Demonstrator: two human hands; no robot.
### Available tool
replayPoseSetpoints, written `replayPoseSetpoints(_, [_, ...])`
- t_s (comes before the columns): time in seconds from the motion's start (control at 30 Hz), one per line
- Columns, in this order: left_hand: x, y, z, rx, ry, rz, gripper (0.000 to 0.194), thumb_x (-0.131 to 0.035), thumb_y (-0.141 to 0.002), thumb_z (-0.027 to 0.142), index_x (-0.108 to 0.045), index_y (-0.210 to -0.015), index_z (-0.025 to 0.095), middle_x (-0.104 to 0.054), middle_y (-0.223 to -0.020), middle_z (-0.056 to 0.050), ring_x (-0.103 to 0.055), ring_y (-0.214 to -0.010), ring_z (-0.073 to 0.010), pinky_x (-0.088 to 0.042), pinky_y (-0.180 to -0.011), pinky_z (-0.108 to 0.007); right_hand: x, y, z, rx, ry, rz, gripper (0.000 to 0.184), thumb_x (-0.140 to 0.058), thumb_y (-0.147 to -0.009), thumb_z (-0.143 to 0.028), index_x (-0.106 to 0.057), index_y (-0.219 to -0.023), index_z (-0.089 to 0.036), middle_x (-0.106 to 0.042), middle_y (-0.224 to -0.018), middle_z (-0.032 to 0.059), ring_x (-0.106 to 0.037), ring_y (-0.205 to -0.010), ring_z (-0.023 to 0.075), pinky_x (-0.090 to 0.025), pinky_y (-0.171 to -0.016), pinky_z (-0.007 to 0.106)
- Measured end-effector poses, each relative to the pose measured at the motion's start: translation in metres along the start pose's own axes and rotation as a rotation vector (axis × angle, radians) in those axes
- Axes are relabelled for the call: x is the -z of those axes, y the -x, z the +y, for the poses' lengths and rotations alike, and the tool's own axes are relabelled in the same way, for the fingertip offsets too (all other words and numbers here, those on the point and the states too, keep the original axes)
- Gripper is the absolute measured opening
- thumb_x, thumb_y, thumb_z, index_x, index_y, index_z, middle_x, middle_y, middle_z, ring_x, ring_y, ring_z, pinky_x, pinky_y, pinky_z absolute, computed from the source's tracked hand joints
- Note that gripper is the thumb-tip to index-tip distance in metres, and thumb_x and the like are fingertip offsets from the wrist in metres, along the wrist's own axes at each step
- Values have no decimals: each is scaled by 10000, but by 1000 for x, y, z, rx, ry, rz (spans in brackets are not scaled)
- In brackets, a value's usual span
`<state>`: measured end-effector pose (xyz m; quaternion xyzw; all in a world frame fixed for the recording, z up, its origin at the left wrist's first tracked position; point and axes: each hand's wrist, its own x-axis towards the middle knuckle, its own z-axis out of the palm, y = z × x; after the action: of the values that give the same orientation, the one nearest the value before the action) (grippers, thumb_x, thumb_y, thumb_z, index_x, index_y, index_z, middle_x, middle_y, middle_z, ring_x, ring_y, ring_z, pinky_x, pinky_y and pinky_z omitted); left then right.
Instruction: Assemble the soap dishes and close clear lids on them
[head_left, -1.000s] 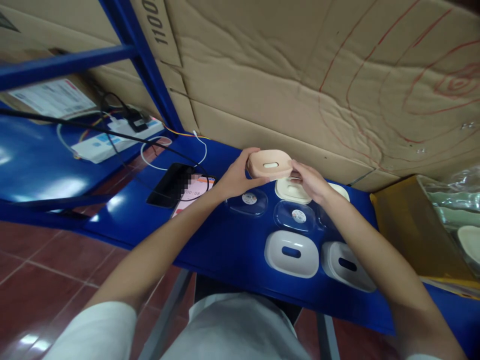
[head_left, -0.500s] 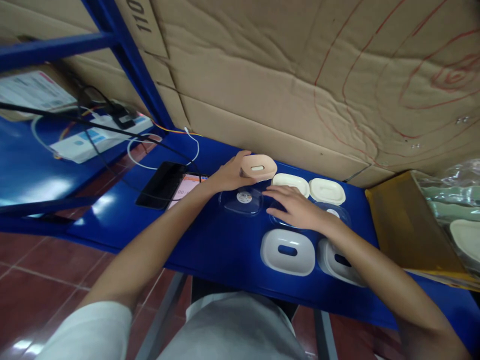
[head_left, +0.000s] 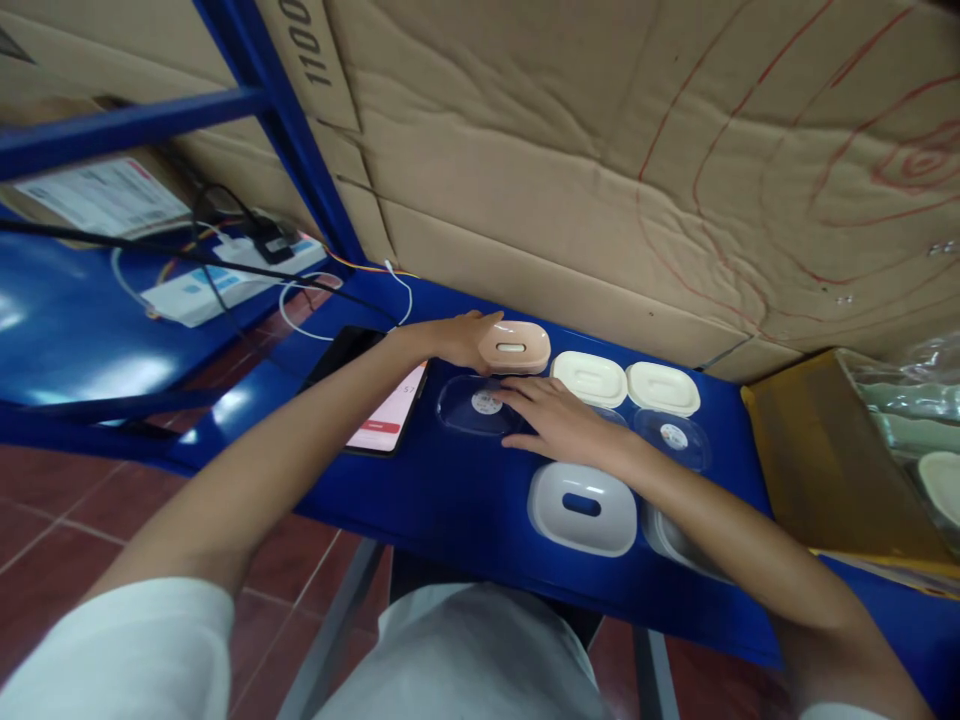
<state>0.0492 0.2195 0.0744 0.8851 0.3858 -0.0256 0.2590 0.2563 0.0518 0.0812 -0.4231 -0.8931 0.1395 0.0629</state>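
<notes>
My left hand [head_left: 457, 340] grips the left end of a peach soap-box part [head_left: 514, 347] that rests on the blue table [head_left: 450, 490] near the cardboard wall. My right hand [head_left: 559, 423] lies flat with fingers stretched out, its fingertips on the edge of a clear plastic lid [head_left: 474, 405] with a round sticker. Two cream oval parts [head_left: 590, 378] sit in a row to the right of the peach one. A second clear lid [head_left: 673, 437] lies behind my right forearm. A grey oval box [head_left: 583, 508] with a slot sits nearer me, another grey one partly hidden under my forearm.
A phone with a lit screen [head_left: 387, 418] lies left of the lids, under my left forearm. Cables and a white power strip [head_left: 225, 280] lie on the left shelf. A yellow carton [head_left: 832, 460] with bagged parts stands at the right. A cardboard sheet [head_left: 637, 170] forms the back wall.
The peach part came down from in the air to the table, held by my left hand. My right hand let go of it and moved down and left onto the clear lid.
</notes>
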Motion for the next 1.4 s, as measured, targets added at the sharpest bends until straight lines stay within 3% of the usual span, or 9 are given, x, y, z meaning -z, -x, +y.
replayPoseSetpoints(0.1, [-9, -2, -2, 2, 52, 55, 1328, -786, -673, 728, -215, -1729, 161, -339, -1743, -248, -386, -1583, -459, -365, -1248, -542, -2, 1, 2, 26, 0, -23, 697, -792, -943, -226, -518, -1584, -247, -547, -1625, 172, -498, -1522, 371, -448, -1210, 593])
replayPoseSetpoints(0.23, [-17, 11, 4, -85, 120, 158, 1174, -794, -754, 704, -305, -1705, 222, -433, -1700, -229, -411, -1579, -452, -409, -1219, -579, 10, 17, 1, 17, 3, -26, 686, -768, -954, -217, -520, -1593, -230, -475, -1688, 200, -458, -1560, 388, -425, -1235, 640])
replayPoseSetpoints(0.43, [-46, 88, 45, -157, -79, 420, 854, -639, -1017, 392, -198, -1740, 275, -248, -1798, -189, -252, -1660, -422, -335, -1274, -624, 26, 94, -26, -83, 0, 137, 557, -655, -1057, -386, -528, -1598, -346, -555, -1653, 88, -507, -1540, 328, -474, -1235, 615])
replayPoseSetpoints(0.57, [-89, 137, 69, -159, -76, 480, 823, -638, -1039, 401, -197, -1732, 347, -354, -1759, -153, -432, -1582, -387, -452, -1225, -588, 4, 152, -43, -219, 10, 276, 510, -646, -1052, -368, -576, -1556, -381, -587, -1623, 56, -590, -1468, 317, -589, -1138, 552])
replayPoseSetpoints(0.67, [-115, 146, 71, -103, -94, 529, 853, -670, -1024, 390, -195, -1730, 335, -347, -1755, -180, -410, -1590, -414, -471, -1205, -618, -26, 176, -49, -321, 12, 459, 443, -626, -1053, -321, -627, -1493, -365, -665, -1522, 67, -659, -1374, 318, -626, -1061, 552])
replayPoseSetpoints(0.87, [-111, 127, 60, -84, -134, 463, 942, -807, -922, 382, -277, -1699, 319, -528, -1621, -193, -528, -1495, -424, -460, -1198, -633, -60, 178, -46, -410, 51, 716, 315, -629, -1024, -204, -728, -1293, -335, -756, -1309, 80, -727, -1189, 325, -611, -968, 568])
replayPoseSetpoints(1.07, [-69, 103, 73, -134, -49, 530, 1053, -851, -889, 380, -190, -1709, 340, -554, -1571, -147, -560, -1437, -393, -483, -1179, -573, -56, 169, -43, -372, 12, 791, 311, -645, -978, -149, -757, -1209, -325, -790, -1200, 74, -763, -1089, 317, -623, -902, 529])
replayPoseSetpoints(1.23, [-44, 49, 66, -114, -96, 582, 993, -856, -883, 416, -293, -1687, 262, -552, -1566, -183, -527, -1462, -410, -422, -1219, -586, -51, 164, -48, -285, -50, 809, 360, -637, -947, -76, -765, -1191, -307, -811, -1095, 65, -788, -998, 295, -633, -842, 490])
replayPoseSetpoints(1.4, [-36, 14, 39, -69, -9, 436, 1013, -813, -897, 560, -293, -1691, 207, -505, -1621, -211, -509, -1488, -409, -393, -1249, -588, -52, 160, -52, -262, -153, 961, 369, -625, -902, -32, -773, -1107, -301, -808, -951, 59, -788, -864, 294, -630, -721, 476])
